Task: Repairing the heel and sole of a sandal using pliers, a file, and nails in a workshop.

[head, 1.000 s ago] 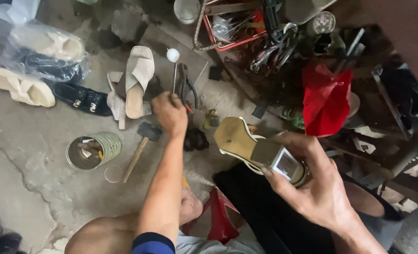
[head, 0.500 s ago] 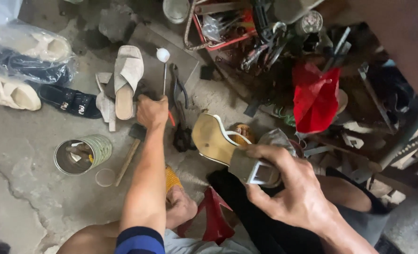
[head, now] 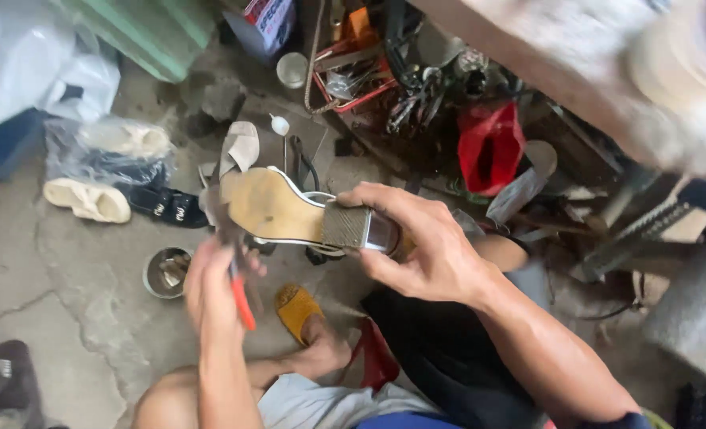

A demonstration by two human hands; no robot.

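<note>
**Gripping a block-heeled shoe, sole up, over the workshop floor**

Holding the shoe (head: pixel 289 210) by its square heel in the right hand (head: pixel 428 250), fingers wrapped over the heel block, thumb beneath. Turned sole upward, tan underside facing the camera, toe pointing left, raised above the floor (head: pixel 51 286) and above the lap. Clenched around a red-handled tool (head: pixel 240 294) in the left hand (head: pixel 214 290); blurred, so the exact kind of tool cannot be told. Tool tip just below the toe end of the sole; contact cannot be told.

Scattered on the concrete floor below: a small round tin (head: pixel 166 272) just left of the left hand, a yellow sandal (head: pixel 295 308) under a bare foot, a red plastic bag (head: pixel 489 151) further back among a heap of metal tools. Toward the floor's left edge, a cream shoe (head: pixel 87 200) lying beside a black sandal (head: pixel 166 206), with bagged shoes (head: pixel 122 151) behind them. A beige sandal (head: pixel 240 147) resting beyond the held shoe, partly hidden by it.
</note>
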